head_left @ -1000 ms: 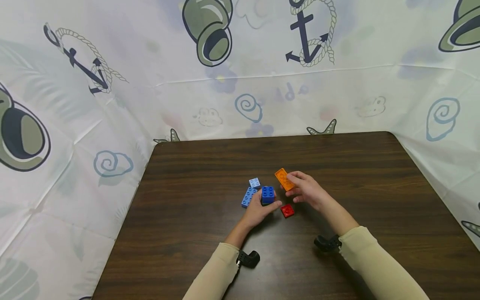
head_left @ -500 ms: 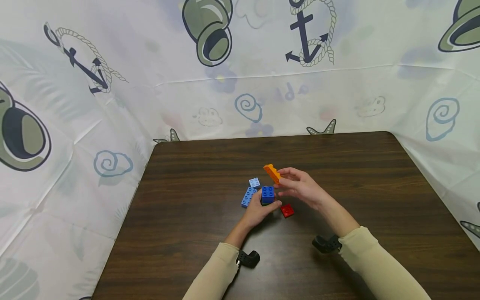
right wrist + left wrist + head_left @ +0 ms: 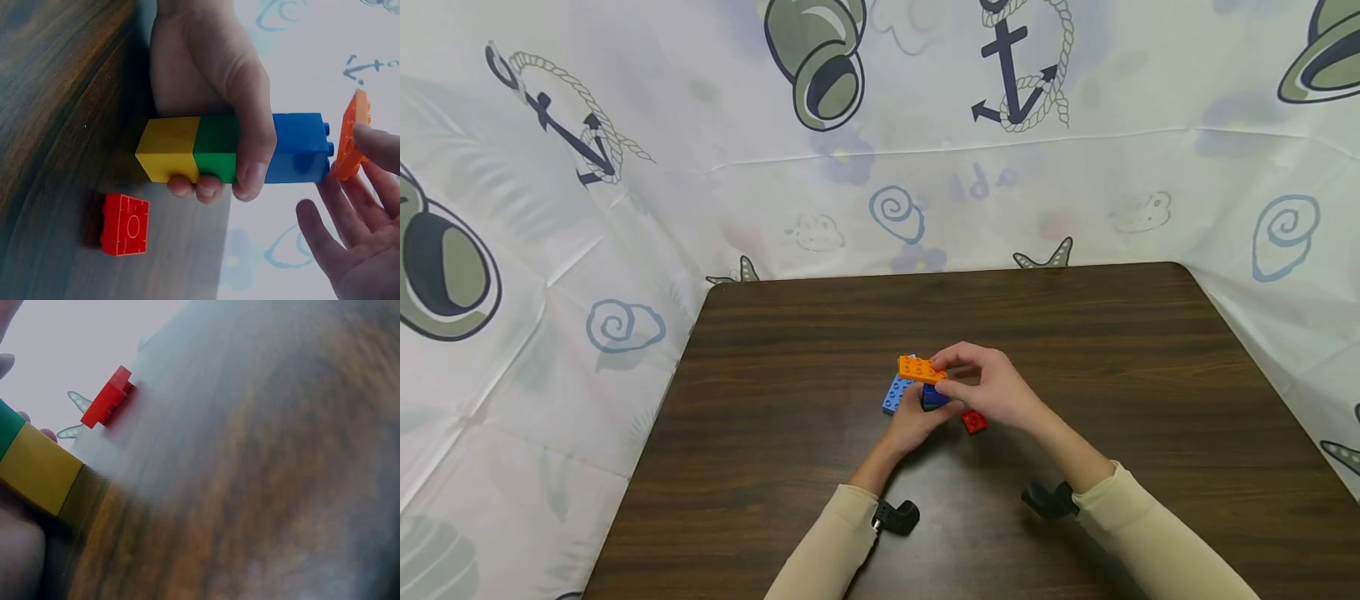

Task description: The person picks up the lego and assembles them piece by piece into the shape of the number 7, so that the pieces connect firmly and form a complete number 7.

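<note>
My left hand [image 3: 917, 423] grips an upright stack of toy building bricks. In the right wrist view the stack has a yellow brick [image 3: 167, 150] at the bottom, a green brick [image 3: 215, 150] in the middle and a blue brick [image 3: 299, 149] on top. My right hand [image 3: 997, 387] pinches a flat orange brick [image 3: 919, 368] by one end, studs up in the head view. The orange brick is tilted over the blue brick's studs; whether they touch I cannot tell. A flat red brick [image 3: 125, 225] lies beside the stack, its hollow underside showing.
A light blue brick [image 3: 895, 395] lies left of the stack, and a smaller pale blue one behind it is mostly covered by the orange brick. All rest on a dark wooden table [image 3: 805, 467]. A printed white curtain [image 3: 700, 208] hangs around the table's far and left sides.
My right hand has carried the orange brick leftward to above the blue brick and turned it, from underside showing to studs up. My left hand and the stack have stayed in place.
</note>
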The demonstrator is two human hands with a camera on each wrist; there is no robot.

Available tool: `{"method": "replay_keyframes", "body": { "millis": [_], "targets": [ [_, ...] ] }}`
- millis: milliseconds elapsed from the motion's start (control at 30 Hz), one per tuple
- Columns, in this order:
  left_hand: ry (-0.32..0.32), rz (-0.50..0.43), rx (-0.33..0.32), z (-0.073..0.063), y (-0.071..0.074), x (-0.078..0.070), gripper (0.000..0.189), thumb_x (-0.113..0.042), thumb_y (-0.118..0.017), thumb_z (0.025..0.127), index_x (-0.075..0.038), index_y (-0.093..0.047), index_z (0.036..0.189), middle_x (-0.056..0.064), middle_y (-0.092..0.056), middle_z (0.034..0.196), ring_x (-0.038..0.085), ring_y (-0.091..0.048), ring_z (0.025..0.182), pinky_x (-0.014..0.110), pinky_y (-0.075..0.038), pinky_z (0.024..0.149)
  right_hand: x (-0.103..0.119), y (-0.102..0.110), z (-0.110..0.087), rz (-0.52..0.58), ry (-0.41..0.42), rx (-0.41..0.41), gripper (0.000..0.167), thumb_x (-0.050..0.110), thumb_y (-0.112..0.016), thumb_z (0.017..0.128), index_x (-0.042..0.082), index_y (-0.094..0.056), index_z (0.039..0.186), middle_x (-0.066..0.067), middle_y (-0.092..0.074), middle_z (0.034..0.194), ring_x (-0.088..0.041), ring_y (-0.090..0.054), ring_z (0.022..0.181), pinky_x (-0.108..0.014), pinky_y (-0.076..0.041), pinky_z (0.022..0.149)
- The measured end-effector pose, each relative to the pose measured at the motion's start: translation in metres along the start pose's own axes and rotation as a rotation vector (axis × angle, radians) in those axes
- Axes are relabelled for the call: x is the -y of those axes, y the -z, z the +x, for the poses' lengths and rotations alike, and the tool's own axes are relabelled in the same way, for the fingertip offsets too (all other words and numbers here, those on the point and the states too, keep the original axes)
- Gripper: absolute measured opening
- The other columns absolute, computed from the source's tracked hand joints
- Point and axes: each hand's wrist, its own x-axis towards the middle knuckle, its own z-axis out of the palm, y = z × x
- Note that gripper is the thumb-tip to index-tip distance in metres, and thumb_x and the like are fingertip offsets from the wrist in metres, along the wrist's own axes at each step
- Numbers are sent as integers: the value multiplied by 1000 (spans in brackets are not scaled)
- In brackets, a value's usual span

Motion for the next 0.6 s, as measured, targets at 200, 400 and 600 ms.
{"method": "replay_keyframes", "body": {
  "millis": [200, 400, 600],
  "targets": [
    [12, 32, -22, -7, -2, -25, 47, -13, -72, 90, 7, -52, 128, -2, -60, 108, 11, -55, 98, 29, -45, 89, 8, -4, -2, -214, 109, -13, 24, 8, -79, 83, 12, -69, 104, 2, -66, 115, -18, -63, 104, -45, -51, 91],
    [60, 53, -36, -12, -3, -37, 45, -12, -72, 89, 8, -53, 124, -2, -59, 106, 10, -55, 96, 30, -46, 89, 8, -5, -4, -312, 115, -8, 24, 9, -80, 83, 12, -70, 105, 3, -66, 116, -19, -63, 108, -43, -49, 94],
    [50, 53, -21, -11, -2, -36, 46, -9, -71, 89, 9, -51, 126, -4, -58, 105, 10, -55, 97, 31, -45, 90, 7, -5, -5, -348, 125, -9, 21, 11, -80, 83, 13, -72, 102, 3, -66, 116, -19, -63, 105, -43, -50, 92]
  ]
}}
